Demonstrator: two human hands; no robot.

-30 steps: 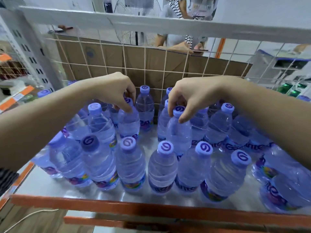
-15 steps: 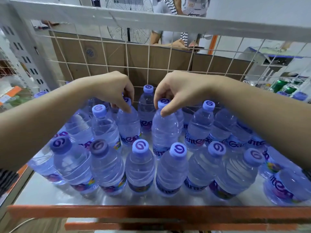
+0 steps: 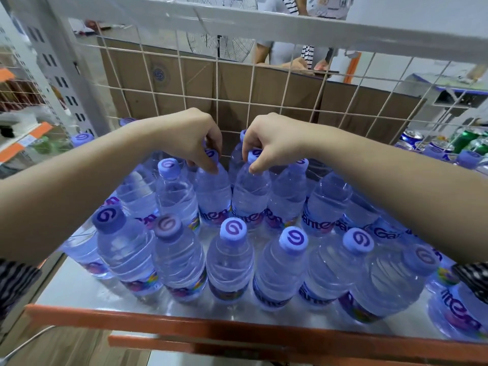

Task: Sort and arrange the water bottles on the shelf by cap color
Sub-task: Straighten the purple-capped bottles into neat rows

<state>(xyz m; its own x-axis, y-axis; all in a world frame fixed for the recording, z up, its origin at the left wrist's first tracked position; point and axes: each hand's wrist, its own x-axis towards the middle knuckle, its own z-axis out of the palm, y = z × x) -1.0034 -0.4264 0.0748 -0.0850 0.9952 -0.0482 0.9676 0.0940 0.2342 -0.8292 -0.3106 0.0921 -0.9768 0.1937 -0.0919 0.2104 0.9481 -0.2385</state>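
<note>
Well, wire mesh (image 3: pixel 217 88) and cardboard (image 3: pixel 190 80) backed the metal shelf (image 3: pixel 74 291); the left hand (image 3: pixel 190 136) pinched one purple cap (image 3: pixel 211 154), the right hand (image 3: pixel 272 138) the neighbouring cap (image 3: pixel 254 154).

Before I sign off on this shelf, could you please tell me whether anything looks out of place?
Yes, the front row mixes cap shades: a dark purple cap toward its left and a dusky mauve cap beside it stand next to pale lavender caps.

Mid-frame we see our left hand (image 3: pixel 191 137) pinching the purple cap of the left bottle (image 3: pixel 214 192) and our right hand (image 3: pixel 273 138) pinching that of the right bottle (image 3: pixel 250 192) just beside it, both upright on the crowded shelf (image 3: pixel 79 289).
</note>
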